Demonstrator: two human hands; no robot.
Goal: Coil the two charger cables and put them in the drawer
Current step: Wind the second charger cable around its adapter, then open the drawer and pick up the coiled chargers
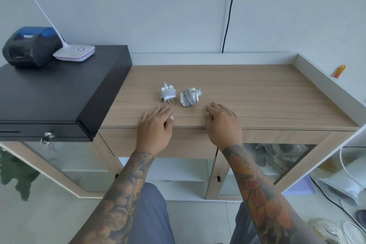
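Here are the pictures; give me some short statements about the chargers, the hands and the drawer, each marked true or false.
1. Both chargers have their cables wound around them. True.
2. The left hand holds a charger. False: it rests on the desk top, holding nothing.
3. The drawer is pulled open. False: it looks closed.
4. The right hand rests at the desk's front edge. True.
5. The chargers lie on the black cash box. False: they lie on the desk top.

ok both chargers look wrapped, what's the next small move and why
Probably pull the drawer open. Both chargers, left charger and right charger, lie coiled on the counter; the drawer front looks closed, and the left hand and right hand rest empty at the edge above it.
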